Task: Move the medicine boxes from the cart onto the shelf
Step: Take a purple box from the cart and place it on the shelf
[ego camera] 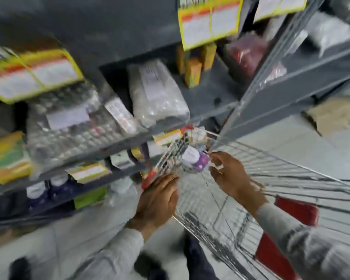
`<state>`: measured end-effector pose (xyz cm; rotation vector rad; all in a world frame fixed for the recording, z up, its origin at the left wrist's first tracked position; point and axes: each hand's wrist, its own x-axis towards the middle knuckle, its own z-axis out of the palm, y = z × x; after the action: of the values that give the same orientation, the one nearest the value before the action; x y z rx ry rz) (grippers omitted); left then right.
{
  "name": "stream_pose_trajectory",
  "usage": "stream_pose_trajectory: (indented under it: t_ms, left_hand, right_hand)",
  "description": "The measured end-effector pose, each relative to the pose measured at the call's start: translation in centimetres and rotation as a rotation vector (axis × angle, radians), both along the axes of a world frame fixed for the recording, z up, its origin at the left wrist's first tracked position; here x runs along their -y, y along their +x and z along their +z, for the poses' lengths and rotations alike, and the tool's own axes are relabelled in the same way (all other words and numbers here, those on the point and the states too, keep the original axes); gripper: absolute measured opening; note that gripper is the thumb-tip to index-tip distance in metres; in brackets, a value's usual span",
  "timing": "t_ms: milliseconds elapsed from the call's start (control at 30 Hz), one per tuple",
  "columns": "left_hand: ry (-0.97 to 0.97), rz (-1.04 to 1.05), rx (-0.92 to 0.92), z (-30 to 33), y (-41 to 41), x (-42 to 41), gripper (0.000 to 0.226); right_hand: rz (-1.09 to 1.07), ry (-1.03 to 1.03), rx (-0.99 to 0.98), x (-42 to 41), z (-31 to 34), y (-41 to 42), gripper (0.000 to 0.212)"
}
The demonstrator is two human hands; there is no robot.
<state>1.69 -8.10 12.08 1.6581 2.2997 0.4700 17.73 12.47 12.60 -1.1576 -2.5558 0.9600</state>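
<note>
The frame is blurred by motion. A wire cart (271, 174) with red trim stands at the right, against the grey shelf (117, 144). In the cart's far corner lie several medicine packs, among them a purple bottle with a white cap (194, 158). My left hand (158, 201) rests flat on the cart's left rim, fingers together, with nothing seen in it. My right hand (228, 174) reaches into the basket, fingers spread and curled just right of the purple bottle; it holds nothing that I can make out.
The shelf holds clear bags of blister packs (69, 128), a white bagged bundle (156, 93), orange boxes (194, 67) and yellow price labels (208, 23). Lower tiers carry bottles (38, 190) and small boxes. A cardboard piece (331, 116) lies on the pale floor at right.
</note>
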Motion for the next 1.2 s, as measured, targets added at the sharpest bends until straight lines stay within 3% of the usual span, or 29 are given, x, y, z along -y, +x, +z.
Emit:
stream_pose_trajectory:
  t_ms: [100, 200, 267, 467, 667, 833, 1000, 1067, 1200]
  left_hand:
    - [-0.155, 0.028, 0.026, -4.5, 1.3, -0.7, 0.044]
    - [-0.209, 0.011, 0.012, -6.7, 1.6, -1.0, 0.055]
    - [-0.195, 0.008, 0.012, -7.2, 1.3, -1.0, 0.056]
    - [-0.178, 0.020, 0.016, -8.0, 0.6, -0.5, 0.060]
    - [-0.139, 0.040, 0.028, -8.2, 0.6, -0.3, 0.060]
    - [-0.160, 0.038, 0.022, -7.8, 0.9, -0.4, 0.066]
    - [-0.159, 0.086, 0.137, -6.1, 1.2, -0.6, 0.065]
    - [-0.064, 0.155, 0.227, -3.8, 1.3, -0.4, 0.060]
    - [0.272, 0.262, 0.221, 4.1, 0.6, 1.3, 0.053]
  right_hand:
    - [0.008, -0.222, 0.344, -0.2, -6.1, 1.5, 0.058]
    - [0.062, -0.303, 0.505, -0.7, -11.1, 1.4, 0.081]
    - [0.076, -0.299, 0.497, -1.5, -13.9, 0.4, 0.092]
    - [0.010, -0.203, 0.309, -4.4, -20.1, -4.7, 0.099]
    - [-0.043, -0.159, 0.217, -4.1, -22.1, -5.7, 0.080]
    - [0.022, -0.093, 0.202, -2.5, -18.8, -3.2, 0.086]
    - [0.059, -0.027, 0.188, -0.1, -9.8, -0.4, 0.093]
    - [0.079, -0.012, 0.173, 0.6, -4.9, 0.8, 0.096]
    - [0.097, 0.087, 0.031, 2.5, 7.0, 2.0, 0.097]
